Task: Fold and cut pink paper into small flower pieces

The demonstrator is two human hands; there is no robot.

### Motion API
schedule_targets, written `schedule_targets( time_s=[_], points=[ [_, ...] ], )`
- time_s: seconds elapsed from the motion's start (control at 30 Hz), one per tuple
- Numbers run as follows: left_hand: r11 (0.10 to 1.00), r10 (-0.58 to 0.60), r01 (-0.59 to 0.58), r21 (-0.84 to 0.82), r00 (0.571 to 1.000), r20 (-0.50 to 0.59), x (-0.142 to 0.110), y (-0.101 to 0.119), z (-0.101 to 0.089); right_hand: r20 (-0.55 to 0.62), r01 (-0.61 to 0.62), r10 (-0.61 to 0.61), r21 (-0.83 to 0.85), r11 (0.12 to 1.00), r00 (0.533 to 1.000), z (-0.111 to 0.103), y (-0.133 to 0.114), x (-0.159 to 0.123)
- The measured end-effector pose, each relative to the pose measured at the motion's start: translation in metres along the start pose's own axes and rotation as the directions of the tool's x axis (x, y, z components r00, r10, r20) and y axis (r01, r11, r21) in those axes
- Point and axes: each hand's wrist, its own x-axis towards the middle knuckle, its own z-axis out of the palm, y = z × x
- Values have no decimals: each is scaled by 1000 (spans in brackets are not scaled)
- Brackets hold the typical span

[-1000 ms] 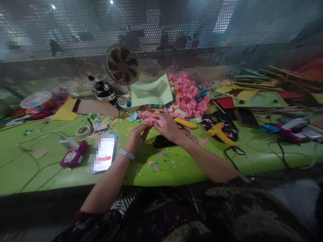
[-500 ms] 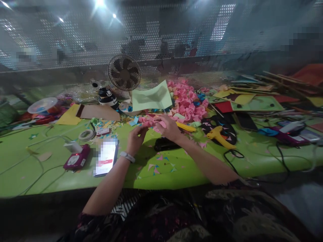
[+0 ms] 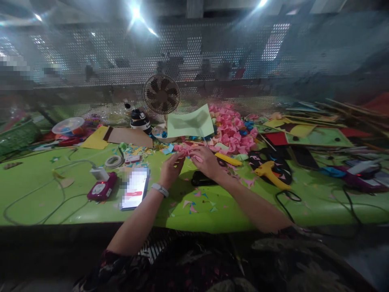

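Just above the green tabletop, my left hand (image 3: pixel 171 167) and my right hand (image 3: pixel 206 163) come close together over a small piece of pink paper (image 3: pixel 188 151). Fingers of both hands are pinched on its edges; its exact shape is partly hidden by them. Behind my right hand rises a heap of folded pink paper pieces (image 3: pixel 232 129). A black object (image 3: pixel 200 178), perhaps a stapler, lies under my right wrist. Right of that hand is a yellow-handled cutter (image 3: pixel 228 159). A lit phone (image 3: pixel 135 188) rests beside my left forearm.
A yellow glue gun (image 3: pixel 270 174) lies on a black surface at right. Left are a purple power adapter (image 3: pixel 102 187) with cables and a tape roll (image 3: pixel 114 161). Behind stand a small fan (image 3: pixel 161 94) and a pale green sheet (image 3: pixel 191 123). Paper scraps (image 3: pixel 194 207) litter the table (image 3: pixel 182 221).
The camera view has shifted, so everything sits slightly further right and lower. Both hands stay on the pink paper, with small finger movements.
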Motion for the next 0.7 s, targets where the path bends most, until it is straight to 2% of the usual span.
schedule_targets(
  time_s=[0.13, 0.43, 0.7],
  points=[
    [999, 11, -11, -52, 1000, 1, 1, 1, 0, -24, -3, 2, -25, 1000, 1000, 1, -1, -1],
    [997, 63, -63, -44, 998, 0, 3, -1, 2, -26, 19, -19, 2, 1000, 999, 0, -3, -2],
    [969, -122, 116, -219, 992, -15, 1, -14, 4, -83, -48, 53, 65, 997, 995, 0, 0, 1]
  ],
)
